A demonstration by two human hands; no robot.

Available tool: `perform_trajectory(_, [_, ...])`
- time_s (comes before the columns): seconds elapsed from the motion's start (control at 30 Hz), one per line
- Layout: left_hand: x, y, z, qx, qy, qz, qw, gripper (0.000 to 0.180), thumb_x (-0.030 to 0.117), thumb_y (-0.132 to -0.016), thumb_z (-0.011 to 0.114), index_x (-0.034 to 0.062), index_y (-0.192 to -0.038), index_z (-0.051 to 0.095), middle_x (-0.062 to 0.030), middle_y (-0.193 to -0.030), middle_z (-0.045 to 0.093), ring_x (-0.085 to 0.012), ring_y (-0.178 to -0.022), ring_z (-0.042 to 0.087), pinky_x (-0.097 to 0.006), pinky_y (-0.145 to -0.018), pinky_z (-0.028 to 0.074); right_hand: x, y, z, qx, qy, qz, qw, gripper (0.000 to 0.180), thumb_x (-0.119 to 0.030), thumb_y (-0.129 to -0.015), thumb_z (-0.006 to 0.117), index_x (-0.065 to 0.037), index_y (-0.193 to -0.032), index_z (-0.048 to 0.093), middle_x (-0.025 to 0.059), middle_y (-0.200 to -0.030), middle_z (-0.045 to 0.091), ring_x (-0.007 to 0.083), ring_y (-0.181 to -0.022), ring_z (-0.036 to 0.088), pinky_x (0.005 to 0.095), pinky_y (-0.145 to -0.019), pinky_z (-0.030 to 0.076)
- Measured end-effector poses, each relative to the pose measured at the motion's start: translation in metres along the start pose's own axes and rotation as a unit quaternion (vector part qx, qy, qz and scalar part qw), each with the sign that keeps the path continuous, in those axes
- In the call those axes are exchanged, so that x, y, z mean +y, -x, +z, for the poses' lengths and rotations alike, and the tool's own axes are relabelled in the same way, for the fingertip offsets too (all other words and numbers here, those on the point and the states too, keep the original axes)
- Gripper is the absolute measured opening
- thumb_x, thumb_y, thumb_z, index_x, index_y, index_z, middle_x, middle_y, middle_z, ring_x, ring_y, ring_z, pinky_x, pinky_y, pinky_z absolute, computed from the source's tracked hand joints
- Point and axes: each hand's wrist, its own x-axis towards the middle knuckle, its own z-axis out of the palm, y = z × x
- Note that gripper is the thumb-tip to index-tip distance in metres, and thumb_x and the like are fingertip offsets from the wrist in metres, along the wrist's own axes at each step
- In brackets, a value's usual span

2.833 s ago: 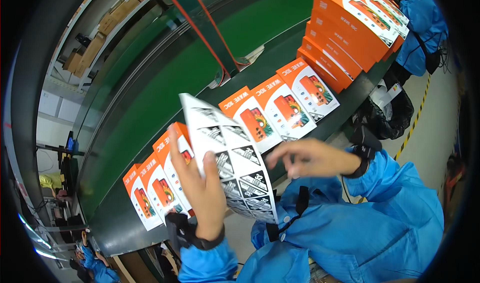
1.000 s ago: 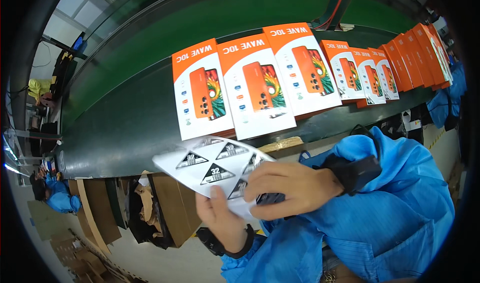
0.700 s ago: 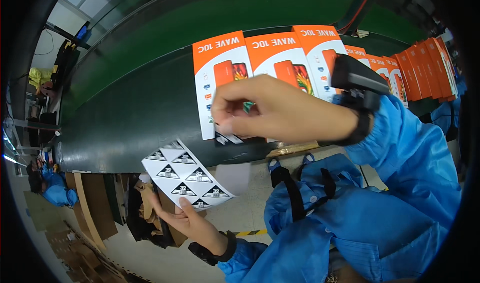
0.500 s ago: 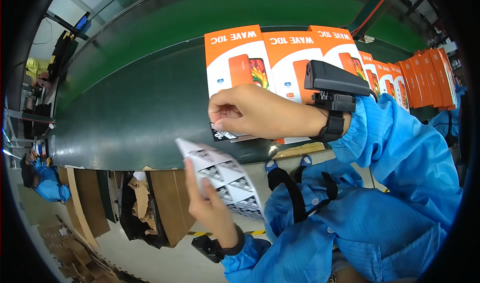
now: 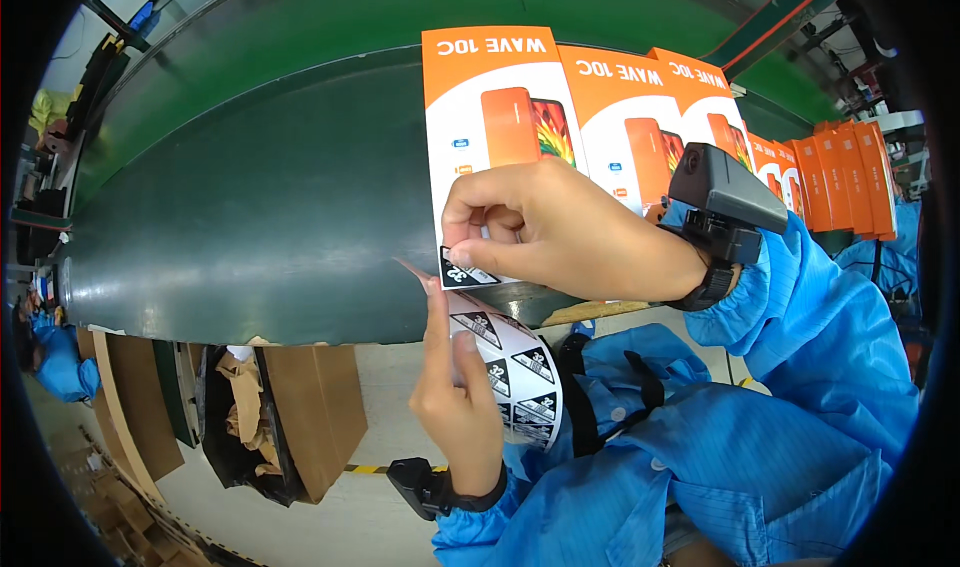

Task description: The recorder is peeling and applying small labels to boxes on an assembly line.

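Head view: one view only is supplied.

Containers: a brown cardboard carton [image 5: 305,417] is seen on the floor below the belt edge, beside a dark bin [image 5: 240,422] in which crumpled brown paper is held.

Phone boxes: a row of flat orange-and-white phone boxes [image 5: 500,137] is laid side by side on the dark green conveyor belt [image 5: 250,217]; a further stack of orange boxes [image 5: 850,177] is stood on edge at the far right.

Sticker: a small black-and-white triangle sticker [image 5: 465,272] is pressed at the lower left corner of the nearest phone box, under the fingertips of the right hand.

Right hand [image 5: 560,232]: closed in a pinch, with thumb and forefinger on the sticker at the box corner; a black wrist-worn device [image 5: 725,202] is strapped above the blue sleeve [image 5: 810,317].

Sticker sheet: a curved white sheet of triangle stickers [image 5: 515,367] is held just below the belt edge, directly under the right hand and almost touching it.

Left hand [image 5: 460,397]: closed around the sticker sheet, thumb laid on its face and forefinger raised toward the sticker; a black band [image 5: 430,487] is worn at the wrist.

Surroundings: a second person in blue clothing [image 5: 60,362] is partly seen at the far left rim. Nothing is seen between the hands and the box corner.
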Motion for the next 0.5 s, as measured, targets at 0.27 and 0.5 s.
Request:
perform_trajectory(0.27, [-0.0016,-0.0006,0.0003,-0.013,0.002,-0.009,1.0,0.036,-0.001,-0.079,0.041,-0.0017,-0.115,0.044,-0.0177,-0.1,0.055,-0.0146,-0.08,0.055,-0.024,-0.066,0.044,0.0014,-0.0008,-0.0006,0.015,0.0,-0.017,1.0,0.008,-0.003,-0.073,0.056,0.0,-0.08,0.053,0.0,-0.068,0.051,0.0055,-0.059,0.043,0.0192,-0.053,0.037])
perform_trajectory(0.5, [0.0002,-0.0002,0.0006,-0.017,0.006,-0.026,1.0,0.037,-0.002,-0.079,0.041,-0.0006,-0.116,0.043,-0.017,-0.099,0.055,-0.0137,-0.078,0.055,-0.024,-0.065,0.044,0.0027,-0.0011,-0.0004,0.006,0.037,-0.018,0.999,0.007,-0.003,-0.071,0.056,-0.001,-0.077,0.053,0.0019,-0.066,0.051,0.0073,-0.056,0.043,0.0201,-0.051,0.037])
